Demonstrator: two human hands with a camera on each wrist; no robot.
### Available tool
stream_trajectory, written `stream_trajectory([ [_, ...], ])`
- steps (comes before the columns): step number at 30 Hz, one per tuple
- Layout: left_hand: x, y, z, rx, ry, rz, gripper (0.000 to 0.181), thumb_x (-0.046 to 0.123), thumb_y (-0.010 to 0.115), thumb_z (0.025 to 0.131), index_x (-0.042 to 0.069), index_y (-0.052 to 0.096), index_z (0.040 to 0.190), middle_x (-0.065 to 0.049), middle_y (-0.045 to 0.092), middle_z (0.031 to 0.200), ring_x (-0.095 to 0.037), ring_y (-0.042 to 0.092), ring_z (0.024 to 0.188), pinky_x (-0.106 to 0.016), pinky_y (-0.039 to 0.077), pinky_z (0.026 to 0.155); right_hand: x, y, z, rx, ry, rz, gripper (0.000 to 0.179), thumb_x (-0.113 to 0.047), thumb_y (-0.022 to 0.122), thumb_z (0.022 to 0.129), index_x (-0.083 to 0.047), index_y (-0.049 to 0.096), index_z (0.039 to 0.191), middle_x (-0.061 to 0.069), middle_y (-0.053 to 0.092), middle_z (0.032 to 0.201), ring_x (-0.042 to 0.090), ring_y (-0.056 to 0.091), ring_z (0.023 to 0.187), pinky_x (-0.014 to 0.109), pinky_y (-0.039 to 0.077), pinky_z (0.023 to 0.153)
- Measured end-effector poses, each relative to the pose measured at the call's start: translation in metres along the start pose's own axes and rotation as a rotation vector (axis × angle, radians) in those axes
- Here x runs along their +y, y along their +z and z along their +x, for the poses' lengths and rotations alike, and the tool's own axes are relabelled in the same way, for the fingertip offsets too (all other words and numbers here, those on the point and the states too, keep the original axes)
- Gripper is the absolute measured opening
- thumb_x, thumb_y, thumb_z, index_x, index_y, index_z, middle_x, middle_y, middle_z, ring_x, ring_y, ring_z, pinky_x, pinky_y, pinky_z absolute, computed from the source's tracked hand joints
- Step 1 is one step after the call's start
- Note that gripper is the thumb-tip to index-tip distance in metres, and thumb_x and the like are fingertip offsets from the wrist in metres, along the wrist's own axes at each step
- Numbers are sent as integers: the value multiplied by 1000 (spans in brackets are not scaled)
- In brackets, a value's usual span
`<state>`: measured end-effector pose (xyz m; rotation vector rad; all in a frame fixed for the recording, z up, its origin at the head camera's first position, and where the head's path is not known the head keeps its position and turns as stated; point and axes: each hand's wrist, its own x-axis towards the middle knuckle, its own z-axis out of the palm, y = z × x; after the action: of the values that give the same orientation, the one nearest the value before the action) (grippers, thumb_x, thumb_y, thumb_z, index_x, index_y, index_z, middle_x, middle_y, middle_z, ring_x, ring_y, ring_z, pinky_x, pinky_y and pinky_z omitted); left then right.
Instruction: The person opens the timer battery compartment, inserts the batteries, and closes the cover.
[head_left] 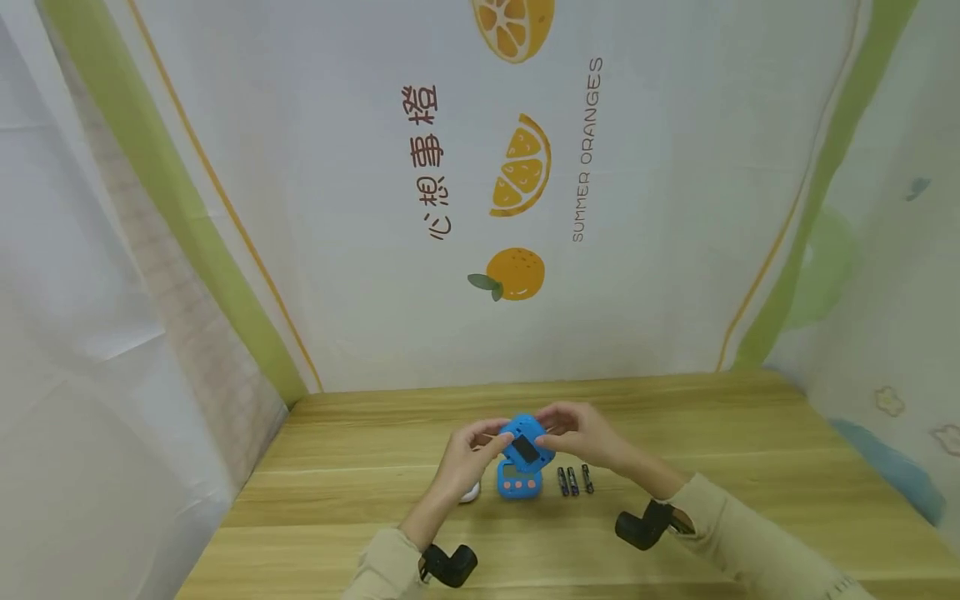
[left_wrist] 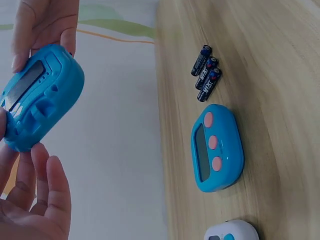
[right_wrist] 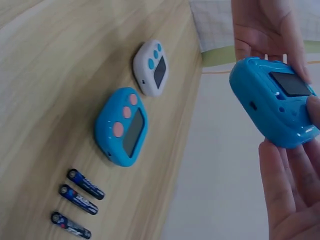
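Observation:
Both hands hold a blue digital timer (head_left: 528, 444) up over the table, its back facing the head camera. That back carries a dark rectangular panel (left_wrist: 26, 85) and moulded recesses. At one side, my left hand (head_left: 465, 458) grips the edge between thumb and fingers. My right hand (head_left: 588, 437) pinches the opposite side, thumb on the back. Just below in the head view lies a second blue timer (head_left: 519, 483), face up with pink buttons and a grey display. Several fingers behind the held timer are partly hidden.
Three dark-blue batteries (left_wrist: 205, 73) lie side by side to the right of the lying blue timer. On its left is a white timer (right_wrist: 151, 68) with blue buttons, partly covered by my left hand in the head view. A printed curtain (head_left: 360, 317) hangs behind the wooden table (head_left: 337, 467).

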<state>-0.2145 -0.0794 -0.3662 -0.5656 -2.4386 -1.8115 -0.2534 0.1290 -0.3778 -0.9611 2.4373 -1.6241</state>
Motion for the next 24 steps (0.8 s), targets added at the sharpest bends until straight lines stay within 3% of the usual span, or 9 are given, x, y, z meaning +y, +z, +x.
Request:
stream_trajectory([
  [8,1,2,-1,21,-13,-1,27,11,58,86,-2,60,110,-15,61,96,-26,54,85,-33,46,73,8,7,-2,-21,-69,8,28,-7,62,83,8,56,105,17,60,97,20,60,83,25,52,71],
  [13,-1,1,0,7,-19,-75,44,12,59,86,-2,46,125,-18,55,107,-31,53,94,-35,49,76,7,7,-3,44,0,78,33,-7,59,85,12,51,110,21,58,100,26,59,88,27,52,73],
  [19,-24,5,7,-13,23,-204,51,7,58,85,0,38,132,-23,53,110,-32,57,93,-33,51,75,3,8,-4,132,95,166,40,-13,60,85,11,47,115,21,57,102,29,59,91,32,53,74],
  [24,-31,8,8,7,27,-248,54,8,58,86,1,35,134,-21,53,107,-30,60,88,-29,53,70,3,11,-4,140,92,212,48,-10,59,86,7,38,126,25,55,105,30,59,92,40,51,76],
])
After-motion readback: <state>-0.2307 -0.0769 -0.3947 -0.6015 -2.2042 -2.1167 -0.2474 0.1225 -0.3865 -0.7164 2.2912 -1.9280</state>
